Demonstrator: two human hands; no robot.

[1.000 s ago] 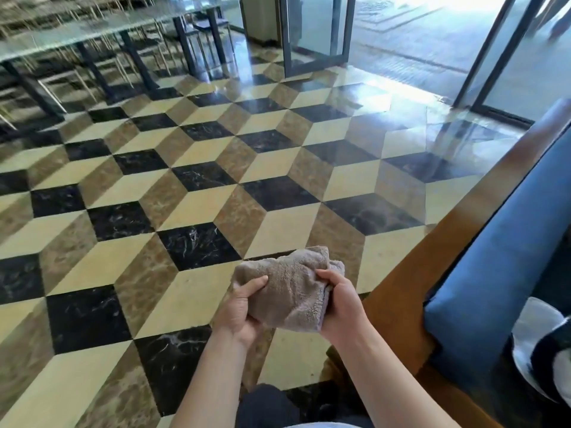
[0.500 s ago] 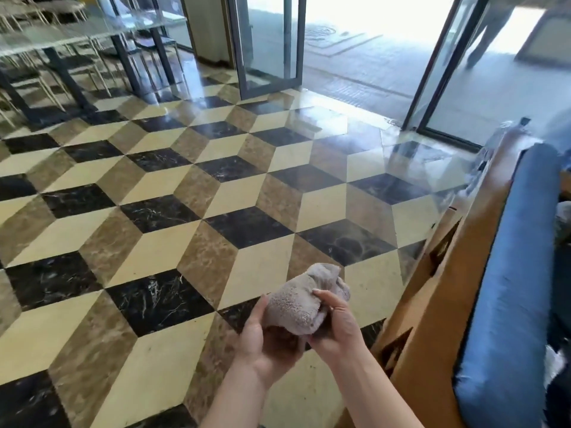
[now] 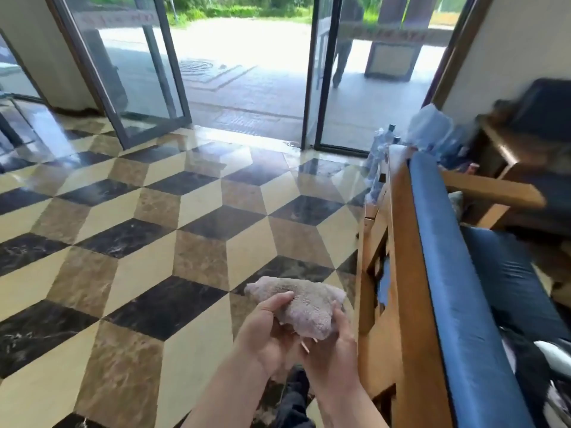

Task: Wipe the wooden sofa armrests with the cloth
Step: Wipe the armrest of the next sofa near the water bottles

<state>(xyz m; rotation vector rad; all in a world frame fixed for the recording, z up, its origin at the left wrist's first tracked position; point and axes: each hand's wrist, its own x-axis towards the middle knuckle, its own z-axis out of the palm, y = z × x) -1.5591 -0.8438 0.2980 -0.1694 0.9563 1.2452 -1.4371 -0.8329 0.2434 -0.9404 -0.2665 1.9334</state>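
A greyish-beige fluffy cloth (image 3: 304, 307) is bunched between both hands, low in the middle of the view, above the tiled floor. My left hand (image 3: 265, 332) holds its left side with the thumb on top. My right hand (image 3: 332, 350) cups it from below on the right. Just to the right stands the wooden sofa frame (image 3: 408, 273) with a blue back cushion (image 3: 448, 273). A wooden armrest (image 3: 491, 188) crosses at the far end of the sofa. The cloth is apart from the wood.
The glossy floor (image 3: 139, 242) with a cube pattern spreads left and ahead. Open glass doors (image 3: 148, 72) lead outside, where a person (image 3: 344, 41) walks. Plastic-wrapped bottles (image 3: 381, 149) stand past the sofa's far end. A dark item (image 3: 543, 109) sits on a wooden side table.
My view has lifted and turned toward the doors and along the sofa. The cloth has been reshaped in my hands, from a bunched ball into a flatter wad.
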